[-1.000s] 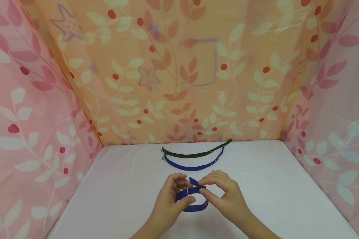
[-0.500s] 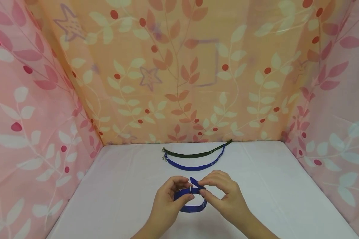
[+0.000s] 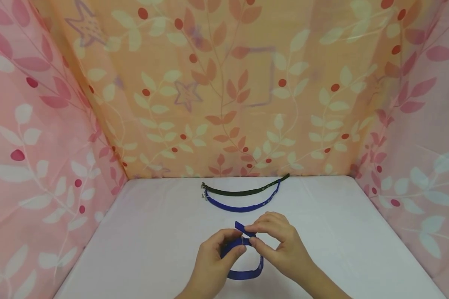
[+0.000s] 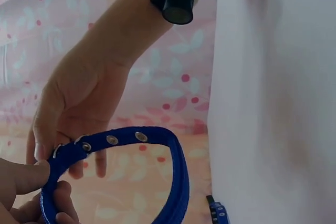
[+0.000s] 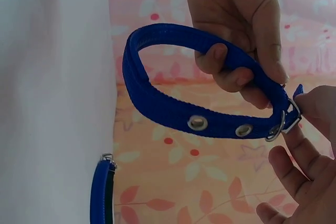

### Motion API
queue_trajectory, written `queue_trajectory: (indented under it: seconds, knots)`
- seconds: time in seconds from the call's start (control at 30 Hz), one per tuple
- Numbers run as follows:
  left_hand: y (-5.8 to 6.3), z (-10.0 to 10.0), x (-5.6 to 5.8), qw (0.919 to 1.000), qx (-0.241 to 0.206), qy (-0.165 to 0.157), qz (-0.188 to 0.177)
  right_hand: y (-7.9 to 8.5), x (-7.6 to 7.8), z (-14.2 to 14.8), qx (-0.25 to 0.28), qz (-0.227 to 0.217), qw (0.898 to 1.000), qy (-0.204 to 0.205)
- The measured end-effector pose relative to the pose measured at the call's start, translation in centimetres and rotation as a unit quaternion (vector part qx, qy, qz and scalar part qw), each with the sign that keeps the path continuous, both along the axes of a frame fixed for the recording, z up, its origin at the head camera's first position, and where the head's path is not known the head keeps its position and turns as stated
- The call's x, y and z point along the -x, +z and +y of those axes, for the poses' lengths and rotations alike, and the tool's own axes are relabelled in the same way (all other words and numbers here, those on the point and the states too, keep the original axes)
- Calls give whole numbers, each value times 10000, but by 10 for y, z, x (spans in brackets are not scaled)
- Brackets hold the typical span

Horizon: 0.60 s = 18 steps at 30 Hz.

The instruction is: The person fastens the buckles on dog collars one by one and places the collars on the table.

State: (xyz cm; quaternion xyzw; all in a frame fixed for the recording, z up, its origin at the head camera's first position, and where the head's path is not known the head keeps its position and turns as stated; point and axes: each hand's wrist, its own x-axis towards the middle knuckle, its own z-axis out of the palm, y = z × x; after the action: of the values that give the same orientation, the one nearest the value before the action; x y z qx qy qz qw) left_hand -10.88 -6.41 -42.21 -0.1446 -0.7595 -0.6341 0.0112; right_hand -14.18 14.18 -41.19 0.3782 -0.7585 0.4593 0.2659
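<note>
white table (image 3: 153, 232) under blue collar (image 3: 245, 275); pink, orange leaf-print walls (image 3: 224, 104)

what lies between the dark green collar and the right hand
In the head view, an unheld blue collar lies between them on the white table.

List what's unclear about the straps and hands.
Head view: part of the held blue strap, behind the left hand.
Left wrist view: rest of that hand, cut off by left edge.
Right wrist view: far blue strap, cut off by bottom edge.
Head view: far buckles, too small.
</note>
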Motion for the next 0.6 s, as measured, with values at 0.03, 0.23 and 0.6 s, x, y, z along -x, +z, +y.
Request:
queue_trajectory:
  seconds: [0.03, 0.23, 0.6]
  knots:
    - [1, 0, 0, 10000, -4, 37, -20, 0, 0, 0, -27, -10, 10000, 9]
    - [6, -4, 0, 9997, -87, 222, 99, -2, 1, 1, -118, 83, 9999, 37]
    - [1, -8, 3, 9812, 443, 332, 1847, -5, 7, 0, -67, 584, 9982, 145]
